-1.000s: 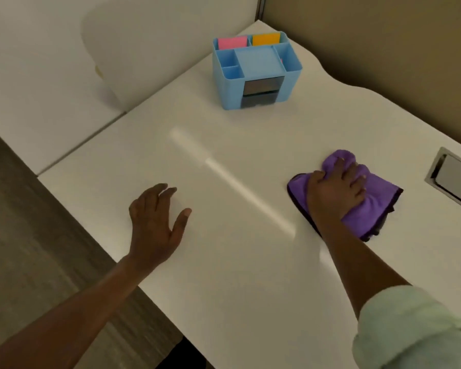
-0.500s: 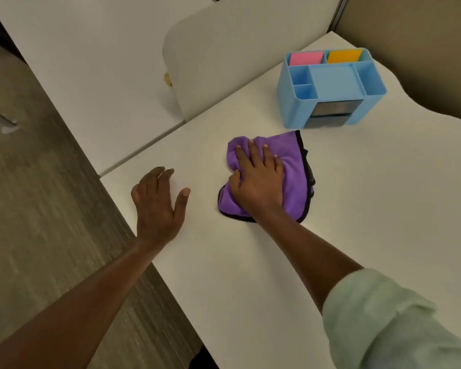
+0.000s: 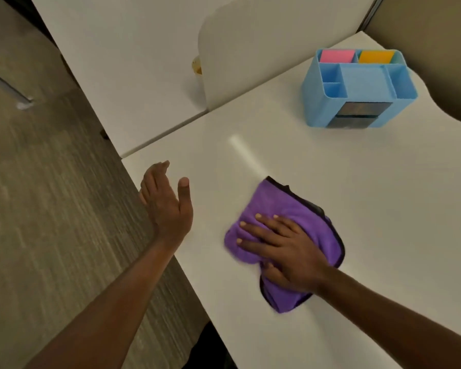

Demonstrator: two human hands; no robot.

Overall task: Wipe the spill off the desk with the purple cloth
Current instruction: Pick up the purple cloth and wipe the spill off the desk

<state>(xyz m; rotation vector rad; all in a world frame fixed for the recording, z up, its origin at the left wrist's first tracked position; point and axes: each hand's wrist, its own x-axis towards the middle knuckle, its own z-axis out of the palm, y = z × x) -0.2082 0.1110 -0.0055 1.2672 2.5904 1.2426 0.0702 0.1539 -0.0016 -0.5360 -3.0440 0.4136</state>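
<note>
Pressing down flat on the purple cloth (image 3: 282, 206) with the right hand (image 3: 285, 251), fingers straight and spread, a bit in from the desk (image 3: 383, 209)'s left edge. Holding the left hand (image 3: 168, 206) loose and empty at that edge.

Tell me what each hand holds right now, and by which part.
Neither hand grips anything. The right hand presses flat on the purple cloth, fingers straight across its middle. The left hand is open at the desk edge, holding nothing.

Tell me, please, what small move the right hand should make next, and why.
Probably slide the purple cloth forward, toward the pale streak just beyond its far corner. The right hand presses flat on it; I cannot tell whether the streak is liquid or glare.
</note>
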